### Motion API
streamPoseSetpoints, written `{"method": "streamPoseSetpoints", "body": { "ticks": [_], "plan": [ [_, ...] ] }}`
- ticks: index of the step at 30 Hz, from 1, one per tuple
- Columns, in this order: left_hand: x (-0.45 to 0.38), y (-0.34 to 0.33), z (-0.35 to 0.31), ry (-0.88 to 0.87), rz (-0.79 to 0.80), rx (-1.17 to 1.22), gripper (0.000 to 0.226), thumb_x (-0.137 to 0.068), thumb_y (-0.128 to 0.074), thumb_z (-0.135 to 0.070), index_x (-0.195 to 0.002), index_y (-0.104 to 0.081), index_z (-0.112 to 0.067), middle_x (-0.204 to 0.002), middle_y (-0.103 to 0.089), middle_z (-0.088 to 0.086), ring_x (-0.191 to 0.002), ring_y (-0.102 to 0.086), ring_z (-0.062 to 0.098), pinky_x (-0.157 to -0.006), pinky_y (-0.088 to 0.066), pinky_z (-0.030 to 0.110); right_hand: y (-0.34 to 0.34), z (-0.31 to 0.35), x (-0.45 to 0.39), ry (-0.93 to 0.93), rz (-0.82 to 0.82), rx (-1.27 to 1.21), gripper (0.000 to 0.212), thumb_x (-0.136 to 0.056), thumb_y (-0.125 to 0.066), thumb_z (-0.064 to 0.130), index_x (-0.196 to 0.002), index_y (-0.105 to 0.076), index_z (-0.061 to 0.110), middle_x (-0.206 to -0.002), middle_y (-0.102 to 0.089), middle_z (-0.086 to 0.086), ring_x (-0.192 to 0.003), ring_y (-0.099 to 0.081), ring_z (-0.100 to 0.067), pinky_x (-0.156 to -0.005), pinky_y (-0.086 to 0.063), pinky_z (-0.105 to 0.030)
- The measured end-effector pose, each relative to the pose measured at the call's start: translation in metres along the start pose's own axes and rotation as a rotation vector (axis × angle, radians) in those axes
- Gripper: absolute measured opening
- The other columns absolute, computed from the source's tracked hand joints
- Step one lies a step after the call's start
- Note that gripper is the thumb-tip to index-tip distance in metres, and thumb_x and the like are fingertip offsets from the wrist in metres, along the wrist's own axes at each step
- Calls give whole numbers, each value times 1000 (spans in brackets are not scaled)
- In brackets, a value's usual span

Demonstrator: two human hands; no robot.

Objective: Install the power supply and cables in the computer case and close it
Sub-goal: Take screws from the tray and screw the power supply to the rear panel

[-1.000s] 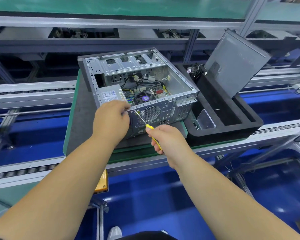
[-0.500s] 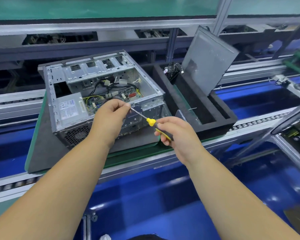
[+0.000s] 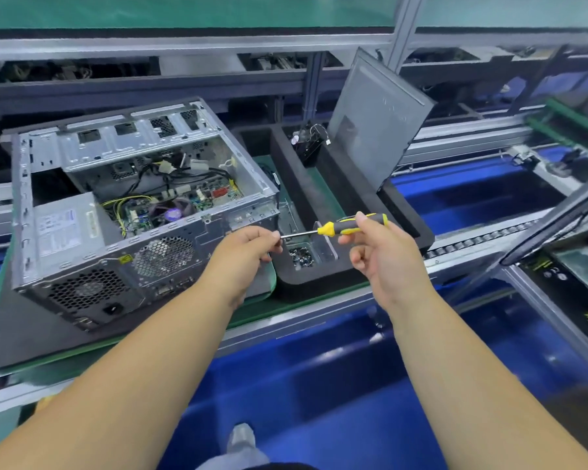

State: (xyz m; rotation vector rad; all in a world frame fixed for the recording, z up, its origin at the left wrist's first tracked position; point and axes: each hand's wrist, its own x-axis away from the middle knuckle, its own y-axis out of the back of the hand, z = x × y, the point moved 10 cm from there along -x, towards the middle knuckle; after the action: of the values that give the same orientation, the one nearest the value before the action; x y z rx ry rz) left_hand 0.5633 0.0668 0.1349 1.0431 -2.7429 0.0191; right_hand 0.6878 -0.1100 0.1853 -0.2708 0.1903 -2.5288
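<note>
Two hands share yellow-and-black-handled screwdriver point(image 3: 345, 225): right hand point(image 3: 379, 251) clamps handle, left hand point(image 3: 248, 247) fingertips pinch tip. Seat screw squarely before nearing open grey metal computer case point(image 3: 133, 205).

I have only 1 view, from the camera on my head. It looks forward and steeply down along my forearms, wide-angled, with straight rails bending near the edges. My left hand point(image 3: 248, 247) and right hand point(image 3: 375, 252) sit close, mid-frame; the computer case point(image 3: 116, 212) lies just beyond, left of centre.
</note>
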Motion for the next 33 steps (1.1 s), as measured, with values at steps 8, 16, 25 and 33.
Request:
{"method": "streamPoseSetpoints", "body": {
  "ticks": [8,16,25,33],
  "plan": [
    [-45,-24,31,156,121,-44,20,-94,-56,-24,-81,-70,-20,-76,-72,-10,-61,-54,3,-60,-40,17,22,4,-40,56,-151,222,21,-91,-60,34,-82,-64,15,-86,-76,-8,-53,-50,-13,-47,-40,-21],
    [-86,-60,55,237,303,-106,17,-91,-56,-20,-83,-70,-15,-78,-72,-4,-68,-58,10,-66,-46,19,42,-11,-70,78,-268,513,19,-81,-60,45,-78,-65,26,-74,-72,5,-57,-58,-7,-60,-46,-26],
    [-102,-64,84,301,181,-133,20,-94,-53,-20,-83,-70,-19,-81,-73,-4,-57,-55,1,-55,-40,16,43,-47,-119,77,-53,814,26,-83,-58,49,-74,-59,25,-72,-66,6,-63,-56,-11,-61,-47,-31],
    [-104,-63,102,344,1,-134,22,-95,-51,-20,-85,-70,-21,-80,-71,-8,-65,-55,4,-62,-41,22,36,-70,-154,100,150,1006,23,-91,-60,43,-76,-56,26,-68,-58,10,-64,-53,-4,-57,-43,-30]
  ]
}}
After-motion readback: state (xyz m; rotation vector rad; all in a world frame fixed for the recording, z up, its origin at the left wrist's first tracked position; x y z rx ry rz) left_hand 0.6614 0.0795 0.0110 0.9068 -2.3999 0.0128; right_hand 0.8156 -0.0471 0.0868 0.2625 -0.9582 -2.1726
